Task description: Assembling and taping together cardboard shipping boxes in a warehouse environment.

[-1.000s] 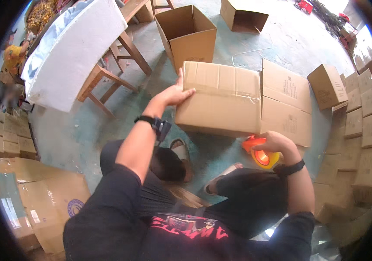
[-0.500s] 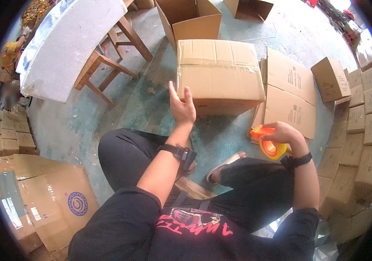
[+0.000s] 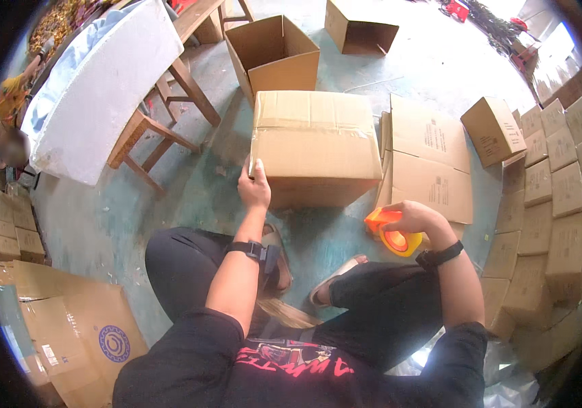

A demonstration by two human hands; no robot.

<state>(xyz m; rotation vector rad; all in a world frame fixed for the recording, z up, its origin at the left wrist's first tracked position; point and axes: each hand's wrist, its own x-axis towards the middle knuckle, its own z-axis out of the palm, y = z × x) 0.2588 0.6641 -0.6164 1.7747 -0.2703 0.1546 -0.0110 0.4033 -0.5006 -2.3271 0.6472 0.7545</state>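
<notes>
A taped cardboard box [image 3: 314, 153] sits on the floor in front of me, clear tape across its top. My left hand [image 3: 255, 190] grips its near left corner, the thumb on the near side and the fingers along the left side. Farther right, my right hand [image 3: 413, 219] is closed around an orange tape dispenser [image 3: 380, 219] with a yellow-edged roll [image 3: 403, 245]. The dispenser hangs apart from the box, over the near end of some flattened cartons [image 3: 430, 180].
Behind the box stands an open carton [image 3: 284, 68], with another carton [image 3: 362, 30] beyond. Small boxes [image 3: 566, 183] are stacked along the right. A wooden stool [image 3: 144, 139] and a white foam slab [image 3: 107, 88] stand left. A large carton [image 3: 83, 326] lies near left.
My left hand has closed from spread fingers beside the box to a grip on its near left corner. The right hand keeps hold of the tape dispenser. The whole view has shifted.
</notes>
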